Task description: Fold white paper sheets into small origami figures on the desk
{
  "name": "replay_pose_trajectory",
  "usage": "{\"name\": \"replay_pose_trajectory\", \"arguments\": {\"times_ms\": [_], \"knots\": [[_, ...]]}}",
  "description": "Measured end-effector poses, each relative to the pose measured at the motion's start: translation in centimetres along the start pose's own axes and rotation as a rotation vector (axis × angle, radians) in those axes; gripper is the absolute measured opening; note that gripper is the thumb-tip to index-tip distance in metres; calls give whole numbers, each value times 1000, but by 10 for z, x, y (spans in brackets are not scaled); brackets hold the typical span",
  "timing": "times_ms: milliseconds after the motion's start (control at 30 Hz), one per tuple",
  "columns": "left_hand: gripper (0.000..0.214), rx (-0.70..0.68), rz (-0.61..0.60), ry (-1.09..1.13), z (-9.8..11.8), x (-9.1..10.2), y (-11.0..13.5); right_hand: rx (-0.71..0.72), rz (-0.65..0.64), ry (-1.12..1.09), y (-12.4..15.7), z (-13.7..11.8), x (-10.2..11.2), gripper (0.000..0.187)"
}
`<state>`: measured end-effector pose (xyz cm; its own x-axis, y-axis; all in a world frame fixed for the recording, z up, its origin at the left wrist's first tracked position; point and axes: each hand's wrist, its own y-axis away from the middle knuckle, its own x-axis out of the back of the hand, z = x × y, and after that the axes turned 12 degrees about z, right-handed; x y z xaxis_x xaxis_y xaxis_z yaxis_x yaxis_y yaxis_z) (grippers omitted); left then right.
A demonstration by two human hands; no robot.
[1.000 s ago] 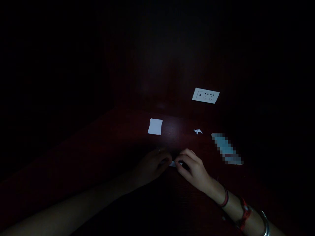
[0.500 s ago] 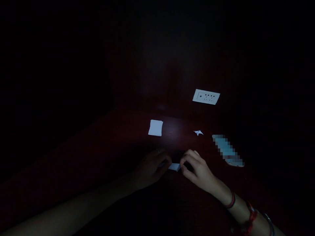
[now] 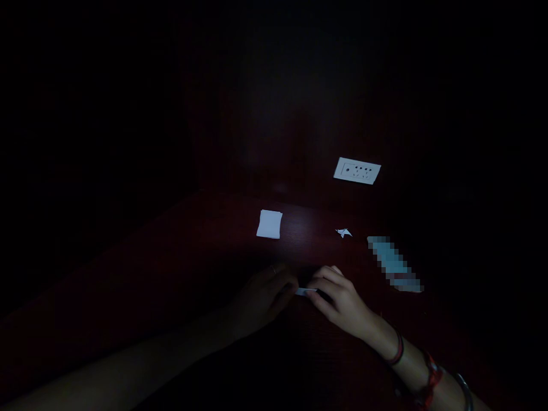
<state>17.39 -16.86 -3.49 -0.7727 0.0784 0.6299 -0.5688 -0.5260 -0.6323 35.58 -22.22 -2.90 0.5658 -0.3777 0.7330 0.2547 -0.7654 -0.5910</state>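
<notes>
Between my hands is a small folded piece of white paper (image 3: 302, 291), showing as a narrow strip. My left hand (image 3: 269, 297), in shadow with a ring on one finger, pinches its left end. At the right end, the fingers and thumb of my right hand (image 3: 338, 299) close on the paper. Fingertips hide both ends of it. Beyond my hands lies a stack of white paper sheets (image 3: 269, 224). A small folded paper figure (image 3: 343, 233) rests on the table to the right of the stack.
A phone (image 3: 394, 264) with a blurred screen lies to the right of my right hand. A white socket plate (image 3: 357, 170) is set in the wall behind. The dark red table (image 3: 205, 228) fades into darkness at both sides.
My right hand has shifted slightly left along the paper, its fingers now nearer my left hand. Less of the paper strip shows, and it looks thinner. The whole view has moved slightly.
</notes>
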Motion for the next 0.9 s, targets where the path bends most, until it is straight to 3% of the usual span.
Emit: {"name": "replay_pose_trajectory", "arguments": {"times_ms": [300, 500, 733, 900], "knots": [[16, -135, 49, -146, -4, -8, 0, 31, 36, 77, 4, 2, -2, 17], [12, -139, 65, -148, -15, -3, -3, -30, 80, 82, 4, 6, 2, 17], [15, 222, 144, 73, -25, 5, -8, -326, 228, -157, -2, 18, 7, 21], [28, 435, 69, 329, -26, -6, -7, -574, 175, -459, -5, 20, -4, 22]]}}
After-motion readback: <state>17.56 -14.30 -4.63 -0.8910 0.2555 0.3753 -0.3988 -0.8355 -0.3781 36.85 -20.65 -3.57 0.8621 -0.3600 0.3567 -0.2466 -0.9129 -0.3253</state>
